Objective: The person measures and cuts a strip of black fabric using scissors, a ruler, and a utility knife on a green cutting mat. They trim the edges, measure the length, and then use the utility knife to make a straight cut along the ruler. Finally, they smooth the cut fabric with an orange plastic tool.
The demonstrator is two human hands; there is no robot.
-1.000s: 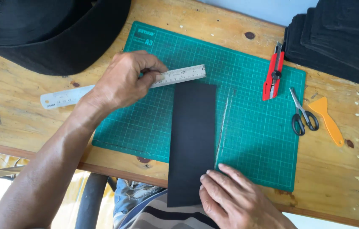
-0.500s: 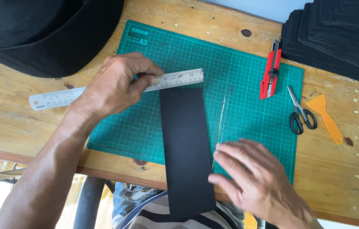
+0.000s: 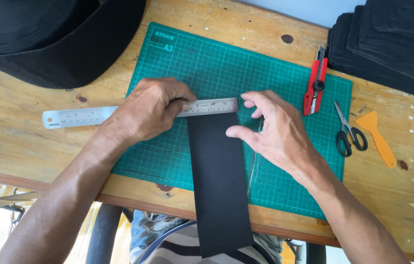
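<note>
A long black strip (image 3: 218, 181) lies lengthwise on the green cutting mat (image 3: 285, 83), its near end hanging over the table edge. A steel ruler (image 3: 80, 116) lies across the strip's far end. My left hand (image 3: 146, 110) presses down on the ruler's middle. My right hand (image 3: 275, 129) rests on the mat at the strip's right edge, thumb touching the strip and fingers near the ruler's right end. A thin sliver (image 3: 253, 166) lies on the mat right of the strip.
A red utility knife (image 3: 315, 84), black-handled scissors (image 3: 348, 132) and an orange scraper (image 3: 379, 138) lie at the right. A large roll of black webbing (image 3: 55, 39) fills the far left. A stack of black cut pieces (image 3: 393, 44) sits at the far right corner.
My right hand moved from the strip's near end up to its far end by the ruler. The strip and ruler shifted slightly left on the mat.
</note>
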